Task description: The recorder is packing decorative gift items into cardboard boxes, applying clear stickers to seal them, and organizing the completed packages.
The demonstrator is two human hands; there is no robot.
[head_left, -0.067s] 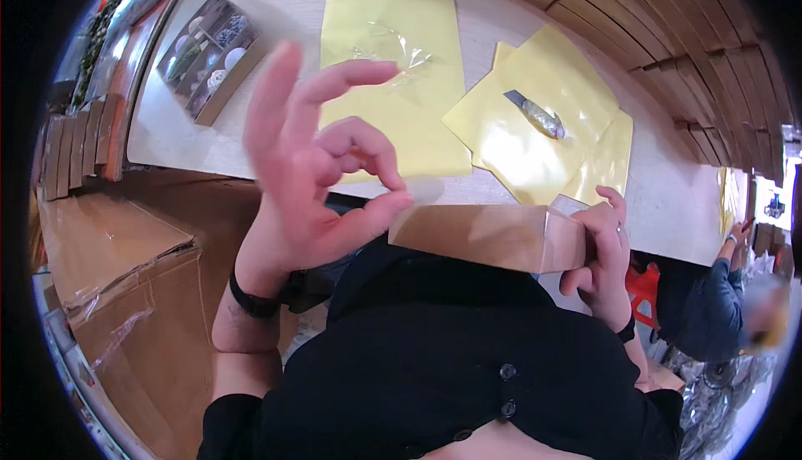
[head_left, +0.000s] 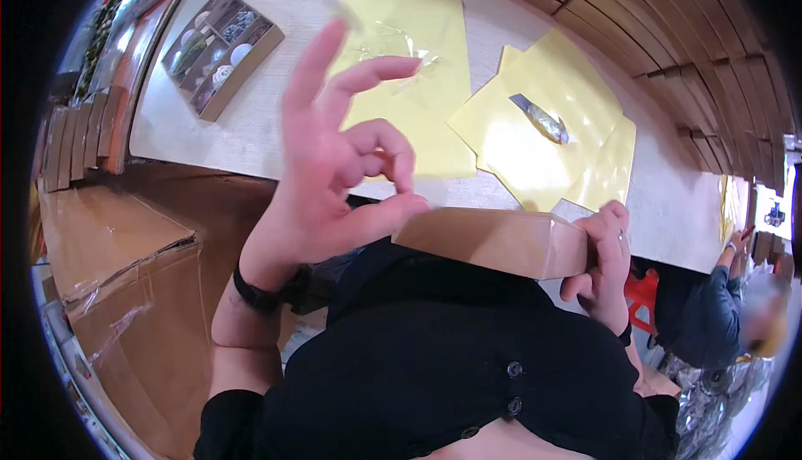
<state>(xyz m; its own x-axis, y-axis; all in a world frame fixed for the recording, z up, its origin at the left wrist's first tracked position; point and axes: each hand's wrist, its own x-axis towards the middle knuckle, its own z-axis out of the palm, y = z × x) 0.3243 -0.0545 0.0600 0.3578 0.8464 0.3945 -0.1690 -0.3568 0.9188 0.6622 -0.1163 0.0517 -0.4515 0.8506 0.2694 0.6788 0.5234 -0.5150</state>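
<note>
A shallow brown cardboard box (head_left: 484, 238) is held level in front of my body, its side facing me. My right hand (head_left: 606, 247) grips its right end, fingers curled round the edge. At the box's left end my left hand (head_left: 334, 172) has thumb and index finger brought together in a pinch, with the other fingers raised. What the pinch holds, if anything, is too small to make out. A blurred pale patch shows by the topmost fingertip. Beyond lie yellow sheets (head_left: 480, 147), one bearing crumpled clear film (head_left: 401, 46).
A divided box of decorations (head_left: 221, 55) sits at the table's far left. A utility knife (head_left: 539, 117) rests on the right-hand yellow sheets. Stacked brown boxes (head_left: 635, 25) line the back right; a large carton (head_left: 142, 293) stands left. A co-worker (head_left: 706, 310) is at right.
My left hand has shifted slightly right, its pinch still close to the box's left end. The box and my right hand have hardly moved; the whole view has shifted a little.
</note>
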